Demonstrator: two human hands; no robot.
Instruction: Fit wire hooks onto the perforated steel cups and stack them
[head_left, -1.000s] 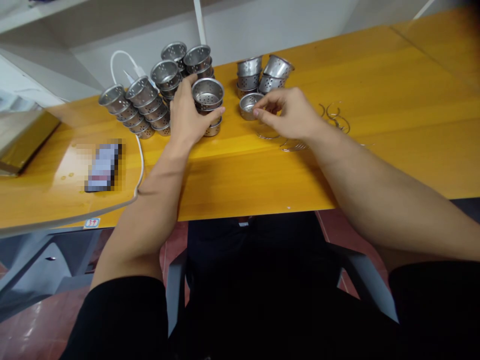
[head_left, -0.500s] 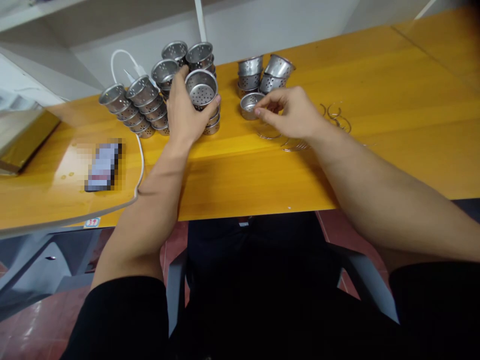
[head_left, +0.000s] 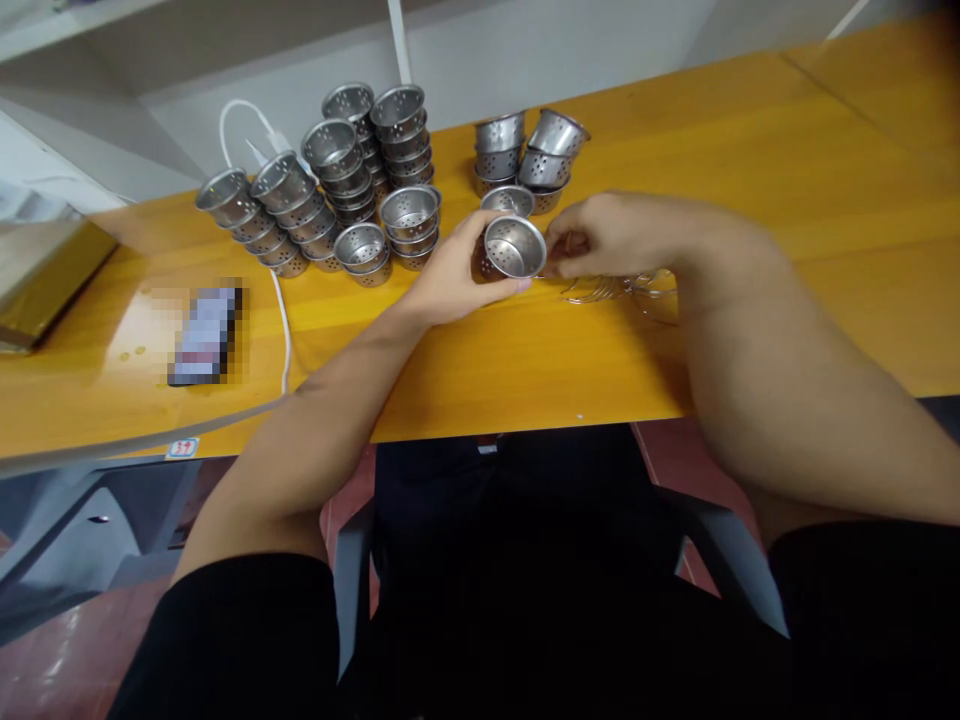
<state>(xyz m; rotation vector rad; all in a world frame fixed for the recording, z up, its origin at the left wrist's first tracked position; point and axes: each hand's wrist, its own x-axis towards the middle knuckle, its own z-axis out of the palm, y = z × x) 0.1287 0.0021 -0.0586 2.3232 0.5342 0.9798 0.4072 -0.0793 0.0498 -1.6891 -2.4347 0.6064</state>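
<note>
My left hand [head_left: 461, 270] is wrapped round a small perforated metal cup [head_left: 515, 248], its mouth tipped toward me. Just right of that cup, my right hand [head_left: 592, 238] has its fingers curled together; what they hold, if anything, is hidden. Thin bent wire pieces [head_left: 600, 290] lie on the table below and beside my right hand. Behind the held cup sits another perforated cup [head_left: 507, 199], partly covered. Stacks of upside-up cups stand to the left, among them a short stack [head_left: 363, 252] and a taller one [head_left: 411, 215].
Farther back stand two tilted cup stacks [head_left: 556, 135]. A phone [head_left: 206, 335] and a white cable [head_left: 283, 330] lie on the left of the yellow table [head_left: 487, 390]. A box [head_left: 52, 270] is at the far left, and a shelf wall [head_left: 480, 60] closes off the back.
My left hand has moved right from the cup stacks, carrying a cup in front of the right-hand group. My right hand has left the small cup and shifted slightly right and down toward the wires.
</note>
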